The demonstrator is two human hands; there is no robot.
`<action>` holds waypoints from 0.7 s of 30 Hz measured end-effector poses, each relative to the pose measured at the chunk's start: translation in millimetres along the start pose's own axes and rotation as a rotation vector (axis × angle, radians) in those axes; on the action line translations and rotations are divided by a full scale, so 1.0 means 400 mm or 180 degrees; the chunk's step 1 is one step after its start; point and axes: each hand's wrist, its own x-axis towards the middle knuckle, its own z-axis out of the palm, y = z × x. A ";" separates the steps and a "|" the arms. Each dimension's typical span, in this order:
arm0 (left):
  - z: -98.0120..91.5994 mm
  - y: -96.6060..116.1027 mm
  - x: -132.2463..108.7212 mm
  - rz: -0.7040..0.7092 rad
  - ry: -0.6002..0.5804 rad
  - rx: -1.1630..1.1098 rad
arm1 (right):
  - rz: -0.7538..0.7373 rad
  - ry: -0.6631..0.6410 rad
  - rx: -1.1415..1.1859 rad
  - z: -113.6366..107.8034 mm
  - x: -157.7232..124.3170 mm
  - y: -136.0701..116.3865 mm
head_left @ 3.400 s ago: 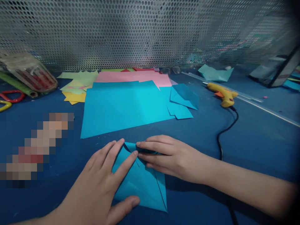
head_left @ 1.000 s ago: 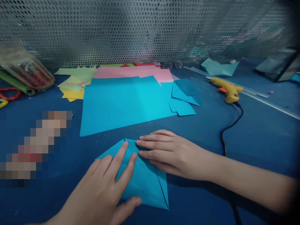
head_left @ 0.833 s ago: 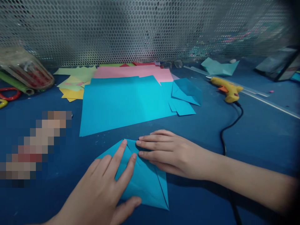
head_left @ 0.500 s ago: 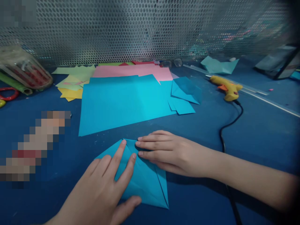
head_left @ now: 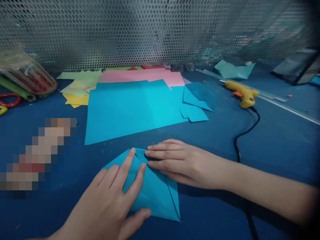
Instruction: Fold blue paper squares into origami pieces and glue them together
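A folded sheet of blue paper lies in front of me on the blue table, with creased flaps and a narrow fold along its right edge. My left hand rests over its left part, fingers spread, the index fingertip at the top corner. From the right, my right hand lies flat across the upper right of the paper, its fingertips beside the left fingers. Part of the paper is hidden under both hands.
Behind the hands lie large blue sheets, pink paper and yellow-green scraps. A yellow glue gun with a black cord sits right. Far left are a jar and red-handled scissors. A pixelated patch covers the left.
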 end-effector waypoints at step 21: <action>-0.021 -0.023 0.027 0.0111 -0.0272 -0.0293 | 0.0335 -0.0265 0.0212 0.005 0.001 -0.004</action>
